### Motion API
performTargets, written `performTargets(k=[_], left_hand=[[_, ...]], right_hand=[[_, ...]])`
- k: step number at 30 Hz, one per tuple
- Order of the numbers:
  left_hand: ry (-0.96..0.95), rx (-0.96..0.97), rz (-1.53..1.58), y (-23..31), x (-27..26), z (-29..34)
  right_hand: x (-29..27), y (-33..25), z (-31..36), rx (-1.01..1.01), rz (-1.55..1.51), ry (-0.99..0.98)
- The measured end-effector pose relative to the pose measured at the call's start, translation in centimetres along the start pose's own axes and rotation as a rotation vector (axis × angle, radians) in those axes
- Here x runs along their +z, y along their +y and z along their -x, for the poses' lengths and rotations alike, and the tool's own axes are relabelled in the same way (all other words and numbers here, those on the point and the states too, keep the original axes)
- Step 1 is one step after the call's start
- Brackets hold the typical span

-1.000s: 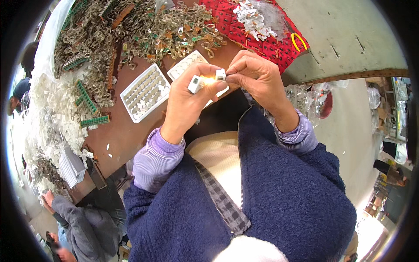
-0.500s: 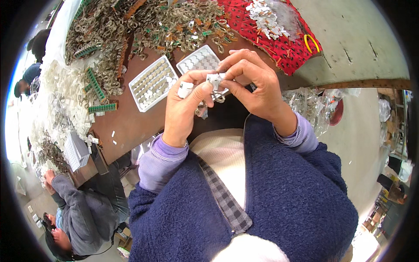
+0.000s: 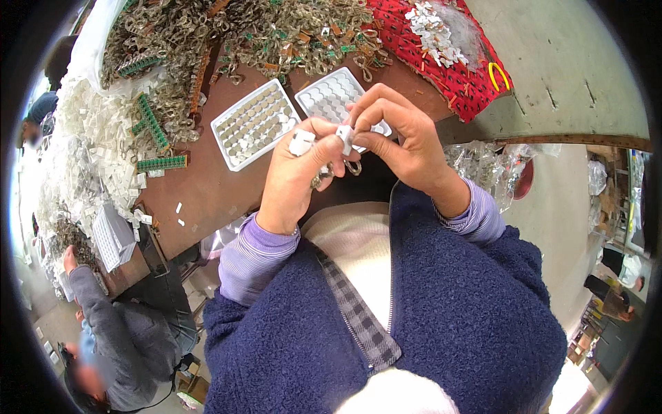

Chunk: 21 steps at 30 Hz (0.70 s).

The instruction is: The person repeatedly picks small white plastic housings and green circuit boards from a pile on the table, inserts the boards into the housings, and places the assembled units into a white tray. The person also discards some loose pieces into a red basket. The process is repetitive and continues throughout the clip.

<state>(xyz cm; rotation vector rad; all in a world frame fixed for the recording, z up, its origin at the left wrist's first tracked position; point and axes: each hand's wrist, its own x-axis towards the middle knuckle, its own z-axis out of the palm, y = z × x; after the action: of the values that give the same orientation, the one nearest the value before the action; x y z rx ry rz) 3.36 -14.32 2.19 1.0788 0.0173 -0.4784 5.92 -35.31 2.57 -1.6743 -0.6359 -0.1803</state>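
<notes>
My left hand [image 3: 289, 169] is closed around several small white plastic casings with metal chain links hanging from them. One white casing [image 3: 301, 143] rests against its index finger. A second white casing [image 3: 345, 136] stands between the left thumb and forefinger, and my right hand [image 3: 403, 141] pinches it from the other side with thumb and fingertips. Below the left fingers dangles a metal link [image 3: 353, 168]. Just beyond the hands lie a white tray [image 3: 222, 147] of round silver button cells and another white tray [image 3: 319, 81] of round pale pieces, partly covered by my right hand.
Heaps of metal chains [image 3: 276, 34] with green and orange boards cover the far table. White casings [image 3: 83, 138] pile up at left, beside green board strips [image 3: 162, 163]. A red cloth [image 3: 393, 21] carries white pieces and a yellow-handled tool [image 3: 498, 76]. A co-worker [image 3: 131, 345] sits lower left.
The pinched casing has turned more upright, and my right fingers have closed in on it. The view has shifted slightly. The co-worker at left has moved an arm.
</notes>
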Motion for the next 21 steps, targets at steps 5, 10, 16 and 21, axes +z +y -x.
performTargets(k=[5, 10, 16, 21], left_hand=[[0.063, 0.047, -0.176, 0.1, 0.4, -0.5], [0.079, 0.207, -0.029, 0.5, 0.3, -2.0], [-0.018, 0.047, 0.269, 0.6, 0.2, -3.3], [-0.023, 0.026, 0.485, 0.6, 0.1, -3.9]], right_hand=[[-0.6, 0.9, 0.3, 0.016, 0.064, -0.069], [-3.9, 5.3, -2.3, 0.039, 0.567, 0.192], [-6.1, 8.8, -4.0, -0.064, 0.981, 0.245], [-6.5, 7.7, -3.9, -0.094, 0.887, 0.308]])
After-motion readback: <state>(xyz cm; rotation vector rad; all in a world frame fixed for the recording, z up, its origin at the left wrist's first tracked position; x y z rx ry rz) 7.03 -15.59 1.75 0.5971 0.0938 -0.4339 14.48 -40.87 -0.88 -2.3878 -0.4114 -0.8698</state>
